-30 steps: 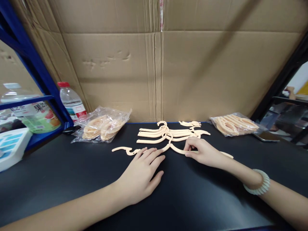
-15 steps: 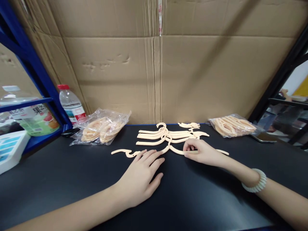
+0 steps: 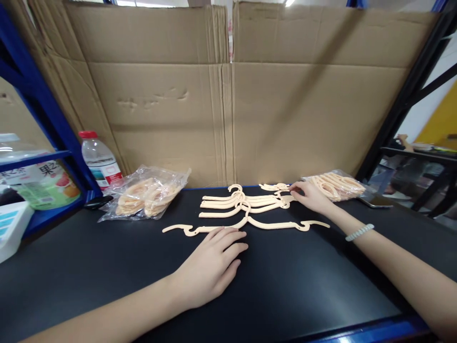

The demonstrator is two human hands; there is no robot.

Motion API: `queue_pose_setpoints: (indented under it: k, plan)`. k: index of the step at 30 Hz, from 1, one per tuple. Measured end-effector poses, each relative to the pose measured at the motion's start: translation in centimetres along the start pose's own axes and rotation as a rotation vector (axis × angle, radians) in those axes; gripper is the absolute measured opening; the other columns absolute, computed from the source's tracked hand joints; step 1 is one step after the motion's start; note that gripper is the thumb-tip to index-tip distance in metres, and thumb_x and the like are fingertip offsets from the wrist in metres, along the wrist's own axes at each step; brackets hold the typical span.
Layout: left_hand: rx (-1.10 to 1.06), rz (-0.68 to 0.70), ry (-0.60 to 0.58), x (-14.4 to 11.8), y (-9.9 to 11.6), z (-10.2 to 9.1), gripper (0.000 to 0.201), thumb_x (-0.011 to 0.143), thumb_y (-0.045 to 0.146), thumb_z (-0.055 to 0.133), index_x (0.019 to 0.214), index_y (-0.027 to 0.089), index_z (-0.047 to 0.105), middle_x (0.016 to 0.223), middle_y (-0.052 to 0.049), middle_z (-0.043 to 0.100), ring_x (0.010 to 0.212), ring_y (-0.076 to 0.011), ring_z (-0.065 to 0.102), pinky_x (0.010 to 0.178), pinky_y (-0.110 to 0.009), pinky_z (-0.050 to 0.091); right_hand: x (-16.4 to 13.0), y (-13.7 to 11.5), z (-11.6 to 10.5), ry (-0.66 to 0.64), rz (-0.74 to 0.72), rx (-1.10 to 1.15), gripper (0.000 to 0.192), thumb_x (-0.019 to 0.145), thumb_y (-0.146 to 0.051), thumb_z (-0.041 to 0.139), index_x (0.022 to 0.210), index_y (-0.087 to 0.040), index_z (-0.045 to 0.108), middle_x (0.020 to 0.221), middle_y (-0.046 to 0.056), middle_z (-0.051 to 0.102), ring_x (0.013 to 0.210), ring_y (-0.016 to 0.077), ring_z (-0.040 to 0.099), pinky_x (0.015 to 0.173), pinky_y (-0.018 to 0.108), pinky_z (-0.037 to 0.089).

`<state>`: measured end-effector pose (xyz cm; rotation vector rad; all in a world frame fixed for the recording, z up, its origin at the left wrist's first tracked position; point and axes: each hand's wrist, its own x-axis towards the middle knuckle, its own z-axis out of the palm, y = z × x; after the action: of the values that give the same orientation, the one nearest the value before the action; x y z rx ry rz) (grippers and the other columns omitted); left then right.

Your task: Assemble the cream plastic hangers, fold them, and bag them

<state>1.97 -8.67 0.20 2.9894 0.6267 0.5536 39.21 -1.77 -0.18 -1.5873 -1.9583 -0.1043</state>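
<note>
in the head view, the left hand (image 3: 210,267) is lying flat on the black desk (image 3: 107,267), palm down, its fingers (image 3: 230,234) loosely spread and holding nothing; their tips are touching or just short of the near hanger (image 3: 246,224), a cream plastic piece lying flat by itself with its long axis running left to right across the desk and its hook pointing away toward the cardboard (image 3: 228,105). the right hand (image 3: 311,196) is reaching farther out, beyond that hanger and to its right, with its fingers (image 3: 298,190) slightly curled and resting at the right end of the hanger pile (image 3: 244,200), a few hangers lying one behind another, also left to right, just behind the near one. i cannot tell whether those fingers are pinching a piece or only touching it. a small loose piece (image 3: 274,186) is lying just beyond the pile, near the fingertips. so the near hanger is lying straight ahead of the left hand, while the pile's right end is under the right. a right bag (image 3: 339,186) of hangers is sitting just beside the right hand, a left bag (image 3: 146,196) well off to the left, with a bottle (image 3: 97,159) behind it by the blue shelf (image 3: 46,114). a bracelet (image 3: 360,232) is circling the right wrist.
</note>
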Motion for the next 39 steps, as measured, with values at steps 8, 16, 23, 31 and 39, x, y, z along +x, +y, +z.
queue_pose_setpoints:
  k: [8, 16, 23, 31, 39]
  plan:
    - [-0.04, 0.001, 0.039, 0.0, 0.2, -0.2, 0.032, 0.088, 0.013, 0.045, 0.116, 0.02, 0.059, 0.129, -0.008, 0.057, 0.125, -0.0257, 0.047, 0.105, -0.046, 0.041, 0.6, 1.2, 0.9, -0.082, -0.124, -0.052, 0.03, 0.084, -0.018, 0.042, 0.104, -0.018, 0.064, 0.115, 0.012, 0.064, 0.111, 0.0265, 0.055, 0.099, 0.046, 0.041]
    - [-0.026, 0.014, 0.044, 0.0, 0.2, -0.2, 0.032, 0.087, 0.012, 0.044, 0.115, 0.02, 0.059, 0.127, -0.009, 0.058, 0.121, -0.0248, 0.049, 0.103, -0.044, 0.042, 0.7, 1.0, 1.5, -0.141, -0.163, -0.067, 0.034, 0.093, -0.029, 0.036, 0.111, -0.021, 0.063, 0.125, 0.01, 0.061, 0.124, 0.0265, 0.049, 0.107, 0.047, 0.034]
    - [-0.015, 0.001, 0.023, 0.1, 0.5, -0.5, 0.031, 0.087, 0.012, 0.045, 0.114, 0.02, 0.059, 0.127, -0.008, 0.058, 0.122, -0.0242, 0.049, 0.105, -0.044, 0.039, 0.3, 0.4, 0.9, -0.133, -0.17, -0.09, 0.036, 0.094, -0.037, 0.038, 0.108, -0.018, 0.065, 0.116, 0.013, 0.065, 0.115, 0.0288, 0.055, 0.099, 0.046, 0.041]
    - [-0.006, -0.039, -0.013, 0.1, 0.5, -0.4, 0.032, 0.088, 0.012, 0.044, 0.115, 0.022, 0.058, 0.127, -0.007, 0.058, 0.123, -0.0249, 0.048, 0.109, -0.054, 0.029, 0.2, -0.1, -0.1, -0.101, -0.218, -0.146, 0.03, 0.092, -0.033, 0.044, 0.1, -0.016, 0.067, 0.103, 0.014, 0.066, 0.098, 0.027, 0.057, 0.089, 0.044, 0.044]
    - [-0.007, -0.04, 0.01, 0.0, 0.6, -0.5, 0.032, 0.087, 0.013, 0.045, 0.114, 0.023, 0.059, 0.125, -0.008, 0.059, 0.121, -0.0251, 0.05, 0.109, -0.055, 0.028, 0.1, -1.1, -1.0, -0.026, -0.265, -0.107, 0.032, 0.094, -0.03, 0.037, 0.091, -0.018, 0.067, 0.093, 0.012, 0.066, 0.087, 0.0236, 0.058, 0.083, 0.041, 0.047]
